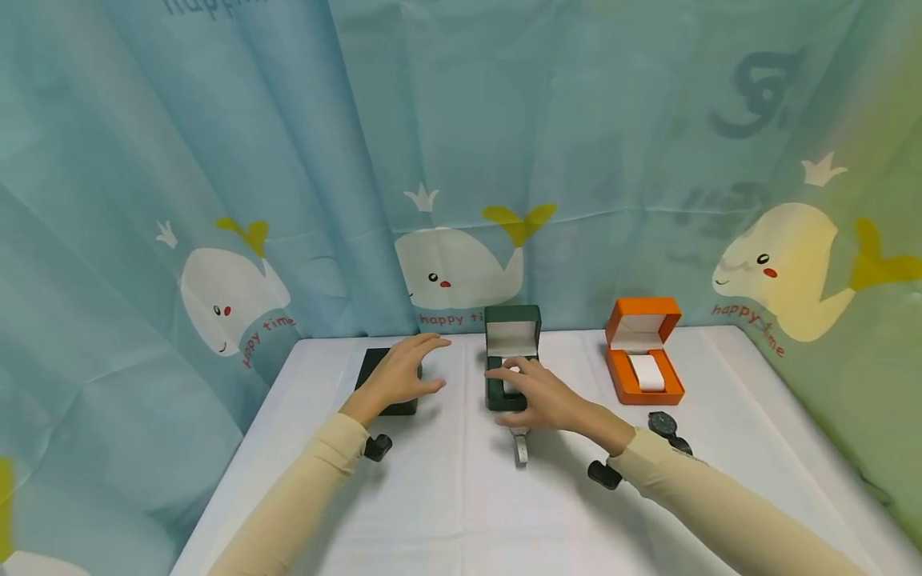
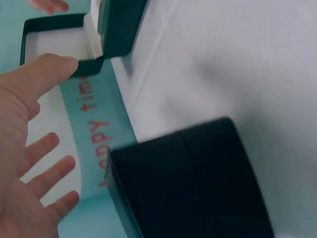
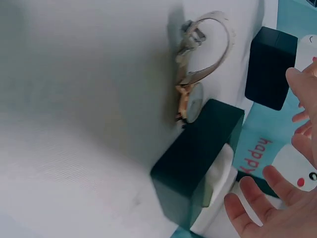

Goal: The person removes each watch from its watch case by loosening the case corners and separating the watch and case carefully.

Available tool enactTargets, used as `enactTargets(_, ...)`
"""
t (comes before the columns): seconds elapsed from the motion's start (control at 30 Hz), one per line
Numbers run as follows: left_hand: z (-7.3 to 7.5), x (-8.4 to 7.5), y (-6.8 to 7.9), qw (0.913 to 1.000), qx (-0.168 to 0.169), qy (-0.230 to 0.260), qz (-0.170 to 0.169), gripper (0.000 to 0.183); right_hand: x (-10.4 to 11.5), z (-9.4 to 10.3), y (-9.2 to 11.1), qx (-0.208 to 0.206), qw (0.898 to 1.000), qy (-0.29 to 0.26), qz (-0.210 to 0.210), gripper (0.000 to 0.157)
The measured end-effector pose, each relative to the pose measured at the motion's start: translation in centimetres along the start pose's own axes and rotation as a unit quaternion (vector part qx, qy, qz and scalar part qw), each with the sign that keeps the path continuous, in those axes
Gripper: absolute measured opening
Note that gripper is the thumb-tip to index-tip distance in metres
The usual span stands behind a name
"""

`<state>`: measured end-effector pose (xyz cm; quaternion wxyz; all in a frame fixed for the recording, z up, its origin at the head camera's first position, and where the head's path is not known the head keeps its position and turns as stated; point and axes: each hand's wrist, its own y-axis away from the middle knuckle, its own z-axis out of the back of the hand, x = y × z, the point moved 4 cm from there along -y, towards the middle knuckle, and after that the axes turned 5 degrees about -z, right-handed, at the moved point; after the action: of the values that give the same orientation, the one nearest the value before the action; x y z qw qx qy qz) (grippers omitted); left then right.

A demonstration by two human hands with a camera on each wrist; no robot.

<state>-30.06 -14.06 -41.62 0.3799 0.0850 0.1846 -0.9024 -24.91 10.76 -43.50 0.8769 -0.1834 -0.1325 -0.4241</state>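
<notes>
My left hand [image 1: 402,374] hovers over a closed black box [image 1: 371,365], its fingers spread and holding nothing. In the left wrist view the black box [image 2: 190,183] lies beside the fingers. Above an open green watch box [image 1: 494,397] is my right hand [image 1: 543,396], fingers apart and slightly bent, with nothing in them. A white cushion [image 3: 223,171] sits inside the green box in the right wrist view, partly hidden by its wall. In front of that box lies a wristwatch [image 3: 194,103] with a pale band and a rose-gold case; the right hand partly covers it in the head view.
An open orange watch box [image 1: 628,387] with a white cushion [image 1: 647,373] stands at the back right. Near the right forearm lies a black wristwatch [image 1: 663,424]. A white cloth [image 1: 439,512] covers the table, and a blue whale-print curtain [image 1: 461,144] hangs behind it.
</notes>
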Motion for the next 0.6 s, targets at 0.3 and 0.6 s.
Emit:
enactTargets(0.3,1.9,1.9,1.8,0.9998,-0.005,0.012,0.017,0.072,1.8,-0.6,-2.4,0.013,1.0,0.0,0.016,0.072)
enactTargets(0.6,3.7,4.3,4.2,0.997,-0.006,0.055,0.054,0.078,3.2,-1.4,-5.0,0.044,0.999,-0.015,0.009,0.073)
